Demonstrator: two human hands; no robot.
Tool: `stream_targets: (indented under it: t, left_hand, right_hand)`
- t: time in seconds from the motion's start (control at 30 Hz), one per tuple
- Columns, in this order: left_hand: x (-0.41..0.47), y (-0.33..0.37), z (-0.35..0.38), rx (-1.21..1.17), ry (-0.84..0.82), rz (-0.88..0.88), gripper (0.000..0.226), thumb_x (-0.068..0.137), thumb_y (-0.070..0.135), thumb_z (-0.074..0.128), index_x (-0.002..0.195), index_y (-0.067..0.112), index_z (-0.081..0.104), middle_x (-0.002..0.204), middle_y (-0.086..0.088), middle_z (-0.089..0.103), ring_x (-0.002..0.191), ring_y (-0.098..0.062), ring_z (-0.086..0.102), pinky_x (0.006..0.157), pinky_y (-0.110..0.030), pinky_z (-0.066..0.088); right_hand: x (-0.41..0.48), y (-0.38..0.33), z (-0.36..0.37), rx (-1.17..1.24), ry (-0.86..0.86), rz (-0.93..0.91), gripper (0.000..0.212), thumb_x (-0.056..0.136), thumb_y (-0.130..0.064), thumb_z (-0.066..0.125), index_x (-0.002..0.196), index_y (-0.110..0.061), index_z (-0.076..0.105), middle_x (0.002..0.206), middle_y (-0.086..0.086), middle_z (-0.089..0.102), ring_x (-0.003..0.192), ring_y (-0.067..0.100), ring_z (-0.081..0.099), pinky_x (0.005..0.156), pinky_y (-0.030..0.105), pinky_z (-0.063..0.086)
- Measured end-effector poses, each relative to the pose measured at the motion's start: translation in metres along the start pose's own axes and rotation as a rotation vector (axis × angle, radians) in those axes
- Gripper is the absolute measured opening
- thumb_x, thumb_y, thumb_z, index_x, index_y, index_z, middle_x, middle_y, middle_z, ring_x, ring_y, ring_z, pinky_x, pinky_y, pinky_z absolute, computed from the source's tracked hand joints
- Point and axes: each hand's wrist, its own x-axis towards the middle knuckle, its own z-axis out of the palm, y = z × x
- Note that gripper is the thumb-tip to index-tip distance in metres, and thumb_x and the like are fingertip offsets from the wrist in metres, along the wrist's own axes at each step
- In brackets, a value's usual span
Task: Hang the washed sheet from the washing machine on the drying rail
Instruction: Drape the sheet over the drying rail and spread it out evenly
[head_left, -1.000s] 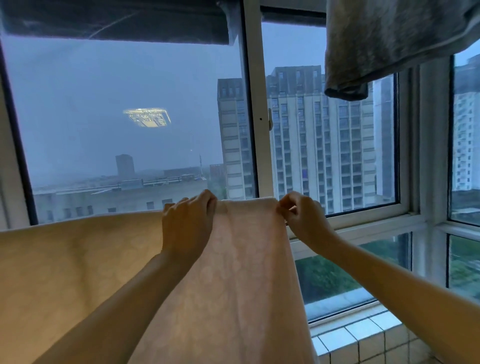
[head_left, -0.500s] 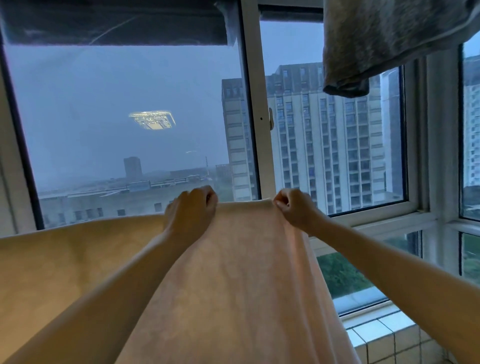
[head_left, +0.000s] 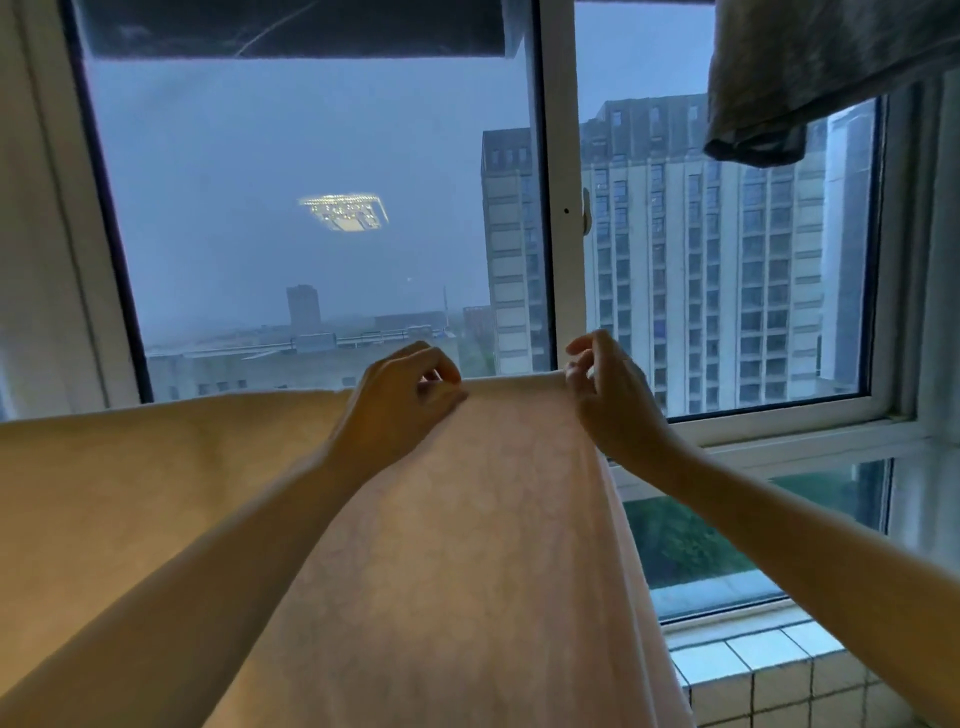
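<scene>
The pale pink sheet (head_left: 441, 545) hangs folded over the drying rail, which stays hidden under the fold. It spreads from the left edge to just right of centre and drops toward me. My left hand (head_left: 400, 405) is at the top fold, with its thumb on the near side and its fingers curled over the far side, pinching the cloth. My right hand (head_left: 613, 400) is at the right end of the fold. Its fingers are loosely curled and lifted off the cloth, and only the thumb tip is at the sheet's corner.
Close behind the sheet stands a large window with a white frame (head_left: 558, 208). A grey towel (head_left: 810, 78) hangs from above at the top right. A tiled ledge (head_left: 769, 670) runs below the window at the lower right.
Both hands have loosened at the top fold. The right hand's fingers have opened and lifted off the sheet. The view has tilted up and to the left.
</scene>
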Motion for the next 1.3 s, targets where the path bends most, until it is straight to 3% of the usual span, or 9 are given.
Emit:
stream_targets:
  t: [0.1, 0.3, 0.47, 0.57, 0.73, 0.87, 1.0, 1.13, 1.3]
  left_hand:
    - [-0.003, -0.005, -0.002, -0.004, 0.030, 0.022, 0.008, 0.077, 0.020, 0.077, 0.079, 0.021, 0.070, 0.079, 0.013, 0.061, 0.073, -0.003, 0.060, 0.065, -0.012, 0.045]
    - [-0.002, -0.008, 0.001, 0.024, 0.054, 0.044, 0.004, 0.078, 0.018, 0.076, 0.077, 0.018, 0.072, 0.076, 0.007, 0.062, 0.073, -0.009, 0.060, 0.067, -0.036, 0.054]
    - [0.001, -0.003, 0.004, 0.038, 0.058, 0.015, 0.007, 0.083, 0.020, 0.070, 0.076, 0.021, 0.068, 0.077, 0.012, 0.060, 0.073, -0.005, 0.059, 0.067, -0.035, 0.052]
    - [0.010, -0.004, 0.006, 0.065, 0.091, -0.013, 0.009, 0.083, 0.018, 0.069, 0.076, 0.021, 0.066, 0.077, 0.013, 0.059, 0.071, -0.006, 0.057, 0.065, -0.033, 0.051]
    - [0.042, -0.007, 0.010, 0.051, 0.169, -0.069, 0.017, 0.080, 0.011, 0.071, 0.070, 0.021, 0.061, 0.070, 0.015, 0.056, 0.063, 0.000, 0.053, 0.060, -0.010, 0.037]
    - [0.052, -0.008, 0.011, -0.019, 0.152, -0.113, 0.023, 0.079, 0.010, 0.070, 0.067, 0.027, 0.059, 0.065, 0.014, 0.060, 0.062, 0.003, 0.055, 0.061, -0.009, 0.038]
    - [0.033, -0.013, 0.004, 0.019, -0.013, -0.113, 0.016, 0.080, 0.029, 0.071, 0.077, 0.039, 0.059, 0.073, 0.021, 0.061, 0.062, 0.001, 0.056, 0.062, -0.016, 0.042]
    - [0.015, -0.026, -0.011, 0.104, -0.140, -0.081, 0.013, 0.086, 0.038, 0.063, 0.073, 0.042, 0.060, 0.074, 0.021, 0.062, 0.068, 0.000, 0.059, 0.062, -0.012, 0.041]
    - [0.002, -0.035, -0.032, 0.087, -0.175, -0.069, 0.014, 0.084, 0.050, 0.056, 0.083, 0.040, 0.066, 0.082, 0.019, 0.065, 0.077, 0.001, 0.062, 0.071, -0.016, 0.051]
  right_hand:
    - [-0.011, -0.013, 0.003, -0.086, 0.049, -0.101, 0.020, 0.093, -0.012, 0.050, 0.110, -0.008, 0.041, 0.093, -0.001, 0.045, 0.069, 0.000, 0.047, 0.057, 0.011, 0.037]
    - [-0.031, -0.014, 0.007, -0.019, -0.001, 0.069, 0.023, 0.092, -0.012, 0.055, 0.102, -0.018, 0.035, 0.075, 0.000, 0.057, 0.063, 0.012, 0.058, 0.054, 0.022, 0.048]
    - [-0.028, -0.007, 0.003, -0.051, -0.046, 0.191, 0.003, 0.094, -0.010, 0.053, 0.092, -0.012, 0.052, 0.075, -0.003, 0.056, 0.066, 0.008, 0.055, 0.067, 0.026, 0.054]
    - [-0.018, -0.007, -0.002, -0.033, 0.007, 0.200, 0.007, 0.094, -0.010, 0.052, 0.088, -0.009, 0.056, 0.072, -0.001, 0.058, 0.065, 0.012, 0.057, 0.061, 0.025, 0.052]
    - [0.033, -0.017, -0.012, -0.048, 0.040, 0.128, 0.015, 0.097, -0.006, 0.045, 0.086, -0.013, 0.053, 0.073, 0.001, 0.057, 0.065, 0.012, 0.056, 0.054, 0.016, 0.044]
    - [0.070, -0.018, -0.012, -0.093, 0.078, 0.128, 0.021, 0.096, -0.005, 0.040, 0.087, -0.002, 0.059, 0.081, 0.012, 0.063, 0.076, 0.024, 0.060, 0.068, 0.036, 0.049]
    - [0.058, -0.008, 0.002, -0.176, -0.171, 0.150, 0.021, 0.095, -0.007, 0.046, 0.088, -0.003, 0.065, 0.076, 0.006, 0.063, 0.075, 0.022, 0.063, 0.070, 0.034, 0.050]
    - [0.037, -0.009, 0.001, -0.139, -0.204, 0.049, 0.016, 0.094, -0.014, 0.051, 0.089, -0.011, 0.066, 0.072, -0.005, 0.060, 0.064, 0.006, 0.059, 0.063, 0.023, 0.053]
    - [0.025, -0.042, 0.002, -0.273, -0.276, -0.215, 0.024, 0.097, -0.026, 0.044, 0.086, -0.015, 0.063, 0.081, -0.003, 0.059, 0.074, 0.012, 0.056, 0.076, 0.032, 0.051]
